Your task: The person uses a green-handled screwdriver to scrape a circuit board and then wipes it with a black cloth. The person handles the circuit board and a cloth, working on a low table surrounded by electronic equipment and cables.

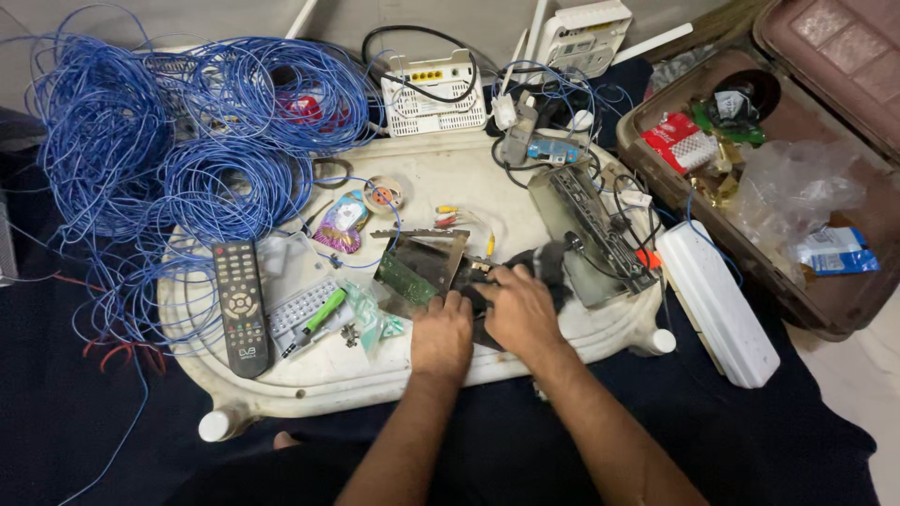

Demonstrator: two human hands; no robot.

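My left hand (441,334) and my right hand (518,312) meet near the front edge of a white upturned plastic table (375,379). Both rest on a dark part beside a green circuit board (406,278) in a bent metal frame (427,253). The right hand's fingers curl over the black piece (539,262); what the left hand's fingers grip is hidden. An open grey metal device case (586,230) lies just right of the hands.
Coils of blue wire (178,141) fill the left. A black remote (240,305), a green-handled tool (319,317), white routers (433,94) and a white power strip (717,305) lie around. An open brown suitcase (825,309) with packets stands right.
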